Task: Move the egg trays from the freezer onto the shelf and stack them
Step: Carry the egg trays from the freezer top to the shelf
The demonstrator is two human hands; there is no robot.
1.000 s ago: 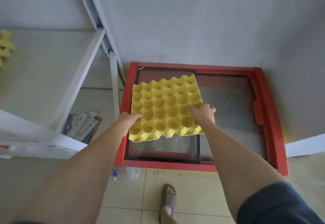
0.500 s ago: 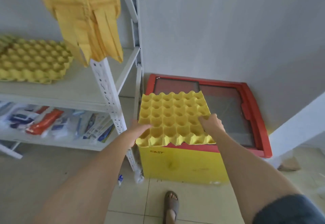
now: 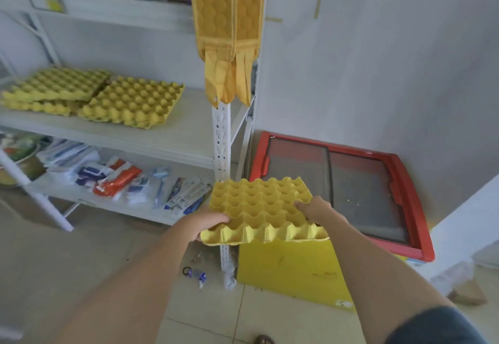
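1. To the left of the white shelf post (image 3: 222,138), two lots of yellow egg trays sit on the middle shelf board (image 3: 186,138): a loose, skewed stack (image 3: 54,91) at the far left, and a single-looking tray (image 3: 132,102) overlapping its right edge.
2. The carried egg tray (image 3: 259,210) is in front of the post's lower part, held level, cups up, clear of the shelf.
3. The left hand (image 3: 208,223) has its fingers curled around the tray's near left corner, thumb on top.
4. The right hand (image 3: 316,210) clamps the right edge, fingers spread over the cups.
5. Right of the post stands the red-framed freezer (image 3: 405,195), lid shut, no trays on it.
6. My advice: lift the tray above board height, swing it left past the post, and square it over one pile so the cups nest; I would straighten the skewed trays too.
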